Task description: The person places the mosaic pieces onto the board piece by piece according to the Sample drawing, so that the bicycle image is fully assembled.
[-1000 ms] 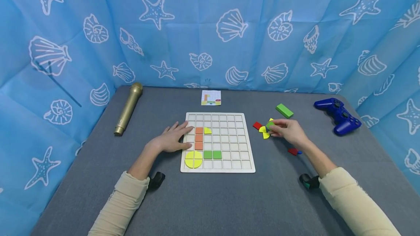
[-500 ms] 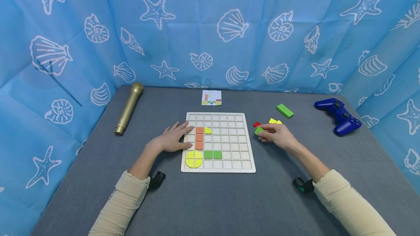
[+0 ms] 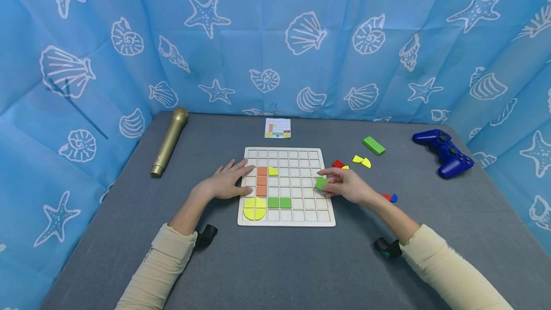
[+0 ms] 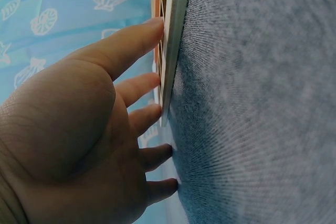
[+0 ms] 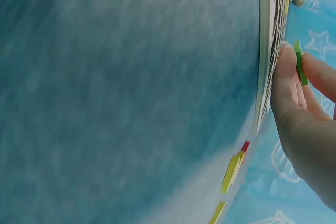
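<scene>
A white grid board (image 3: 301, 223) lies mid-table, with orange squares (image 3: 261, 181) in a column, a yellow quarter piece (image 3: 273, 171), a yellow circle of quarter pieces (image 3: 255, 208) and two green squares (image 3: 279, 203) set in its cells. My left hand (image 3: 225, 182) rests on the board's left edge, fingers spread; in the left wrist view its thumb (image 4: 131, 43) touches the rim. Over the right side of the board, my right hand (image 3: 347, 185) pinches a green square (image 3: 321, 183). The right wrist view shows this green square (image 5: 301, 62) edge-on between thumb and finger.
Right of the board lie yellow pieces (image 3: 361, 160), a red piece (image 3: 337, 163), a red-and-blue pair (image 3: 390, 198) and a green block (image 3: 373, 145). Farther right is a blue game controller (image 3: 443, 152). A gold microphone (image 3: 169, 143) lies left; a pattern card (image 3: 277, 128) is behind the board.
My right hand has picked the green square from the loose pieces and carried it left over the board's right edge. The left hand has stayed in place.
</scene>
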`<action>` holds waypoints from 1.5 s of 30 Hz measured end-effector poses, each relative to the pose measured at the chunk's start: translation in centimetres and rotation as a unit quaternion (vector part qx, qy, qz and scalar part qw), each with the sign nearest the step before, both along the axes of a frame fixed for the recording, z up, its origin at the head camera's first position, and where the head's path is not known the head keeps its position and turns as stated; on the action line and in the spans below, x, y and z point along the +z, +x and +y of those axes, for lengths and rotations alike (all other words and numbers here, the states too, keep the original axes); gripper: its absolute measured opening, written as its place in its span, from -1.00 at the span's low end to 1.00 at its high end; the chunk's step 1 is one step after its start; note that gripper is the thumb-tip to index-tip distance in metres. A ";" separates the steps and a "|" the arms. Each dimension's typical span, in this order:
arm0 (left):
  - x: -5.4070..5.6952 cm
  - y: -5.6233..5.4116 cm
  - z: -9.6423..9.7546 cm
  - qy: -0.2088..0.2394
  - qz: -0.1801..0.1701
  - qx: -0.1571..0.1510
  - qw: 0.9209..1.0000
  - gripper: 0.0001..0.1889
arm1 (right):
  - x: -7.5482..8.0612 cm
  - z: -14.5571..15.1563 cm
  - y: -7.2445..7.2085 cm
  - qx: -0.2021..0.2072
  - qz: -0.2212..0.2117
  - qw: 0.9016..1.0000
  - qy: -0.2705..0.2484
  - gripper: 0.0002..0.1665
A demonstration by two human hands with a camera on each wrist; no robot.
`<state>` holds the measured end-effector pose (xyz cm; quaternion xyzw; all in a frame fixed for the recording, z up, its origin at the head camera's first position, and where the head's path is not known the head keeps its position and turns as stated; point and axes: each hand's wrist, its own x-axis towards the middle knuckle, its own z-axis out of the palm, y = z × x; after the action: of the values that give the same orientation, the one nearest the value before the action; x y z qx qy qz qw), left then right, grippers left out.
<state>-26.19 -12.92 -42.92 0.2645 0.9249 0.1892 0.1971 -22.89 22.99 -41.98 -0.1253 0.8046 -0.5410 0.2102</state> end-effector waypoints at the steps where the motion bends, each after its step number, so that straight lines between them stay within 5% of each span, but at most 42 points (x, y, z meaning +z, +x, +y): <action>1: 0.0 0.0 0.0 0.001 -0.001 -0.001 1.000 -0.26 | 0.0 -0.2 0.1 0.002 -0.001 1.000 -0.003 -0.50; 18: 0.1 -0.1 0.2 -0.002 -0.004 0.000 1.000 -0.26 | -0.2 -2.9 1.0 0.047 -0.006 0.999 0.014 -0.61; 45: 0.1 -0.1 0.1 -0.006 -0.007 0.006 1.000 -0.25 | 0.0 -4.9 1.9 0.029 0.026 0.998 0.058 -0.71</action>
<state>-26.26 -12.80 -42.81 0.2564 0.9260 0.1867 0.2045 -21.00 18.09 -42.01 -0.1498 0.8356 -0.4842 0.2118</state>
